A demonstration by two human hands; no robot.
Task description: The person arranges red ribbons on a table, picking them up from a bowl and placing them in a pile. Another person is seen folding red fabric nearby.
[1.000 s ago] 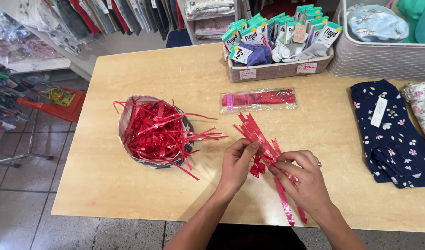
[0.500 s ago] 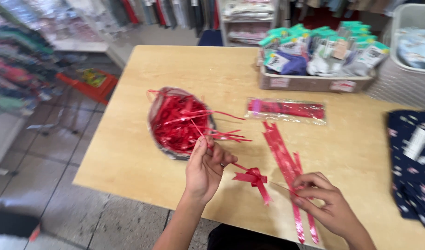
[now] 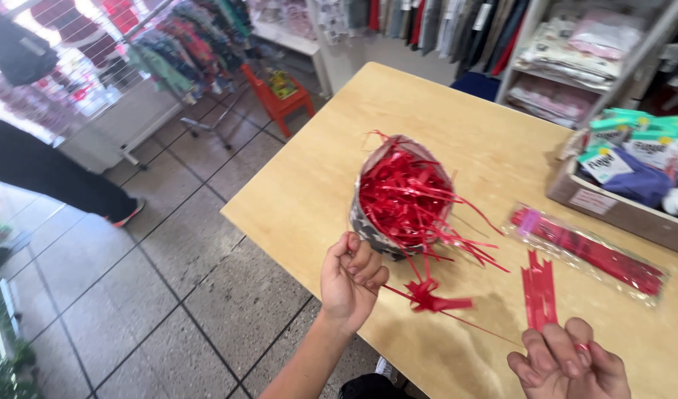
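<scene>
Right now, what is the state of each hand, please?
Left hand: closed, pinching the thin strand of the red ribbon bow.
Right hand: fingers curled; holding the strand's other end, apparently.

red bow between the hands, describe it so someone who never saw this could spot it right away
On the light wooden table, look just in front of the round container stuffed with loose red ribbon strips. The small red pull bow sits between the left hand and the right hand, strung on a thin red strand. Unlike the flat red strips beside it, it is gathered into loops.
</scene>
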